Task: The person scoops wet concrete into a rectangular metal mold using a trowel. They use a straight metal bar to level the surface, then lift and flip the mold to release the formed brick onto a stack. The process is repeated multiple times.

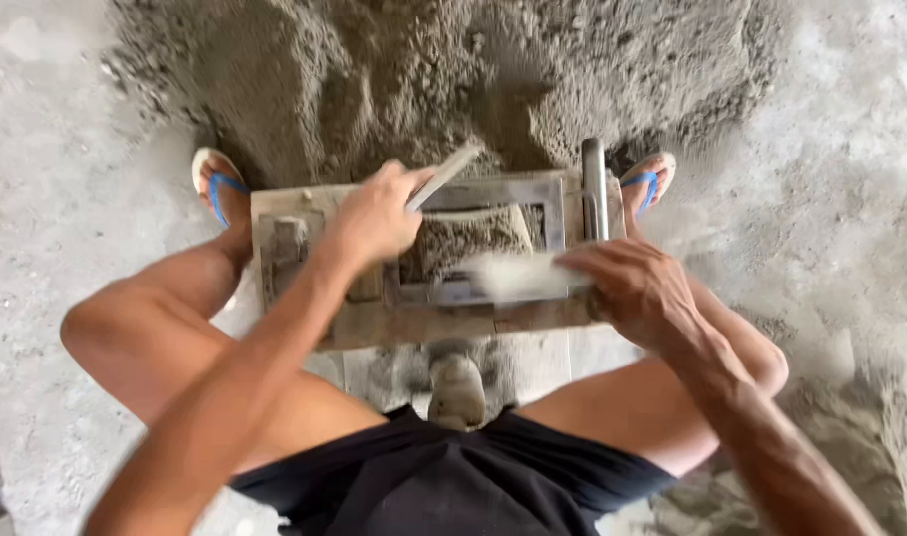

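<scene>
A: Where do the hands sit?
B: Left hand (374, 213) grips a stick (444, 177) over the mould (488, 243); right hand (632, 288) holds a blurred flat piece (518, 276) at the mould's near edge
A: How far along?
B: Mould looks partly filled; sand pile (444, 69) lies beyond it, levelling seems unfinished
</scene>
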